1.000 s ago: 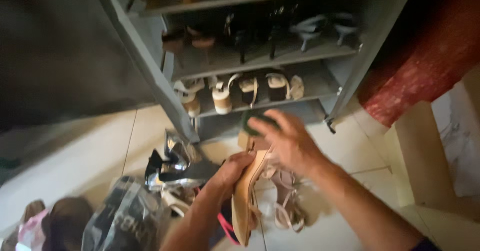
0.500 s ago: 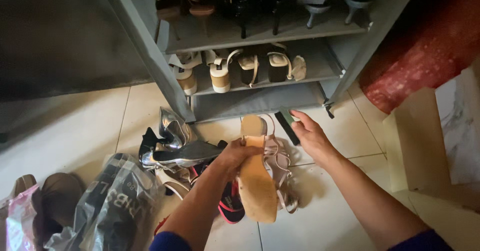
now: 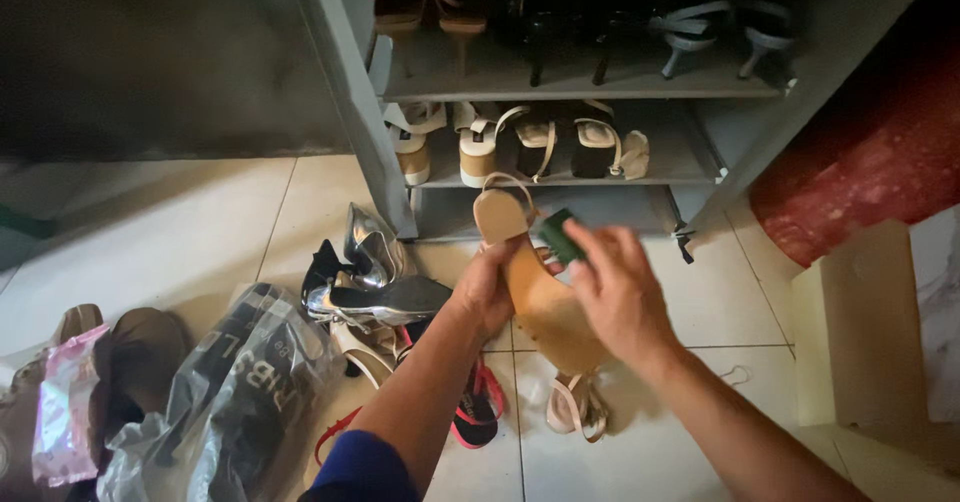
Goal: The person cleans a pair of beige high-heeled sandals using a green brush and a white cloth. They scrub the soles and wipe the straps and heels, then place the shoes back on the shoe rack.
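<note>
Above the tiled floor (image 3: 200, 222), in front of the grey shoe rack (image 3: 350, 112), the left hand (image 3: 490, 287) holds a tan heeled sandal (image 3: 535, 282) sole-up, fingers curled round its edge at the waist, heel end pointing toward the rack. The right hand (image 3: 620, 292) has its fingers closed on a small dark green block (image 3: 562, 237), perhaps a sponge or eraser, pressed at the sole near the heel.

Rubbing the sole well seems to call for a firm left-hand grip so the sandal does not twist, and short strokes with the block kept flat on the surface.

Both forearms reach forward from below; the left wrist is bent inward, the right hand arches over the sandal, knuckles up.

Beneath lie other shoes: a silver pump (image 3: 375, 297), a pink-and-black sandal (image 3: 480, 407), a beige strappy sandal (image 3: 575, 407), and a plastic bag (image 3: 230, 392) to the left.
</note>
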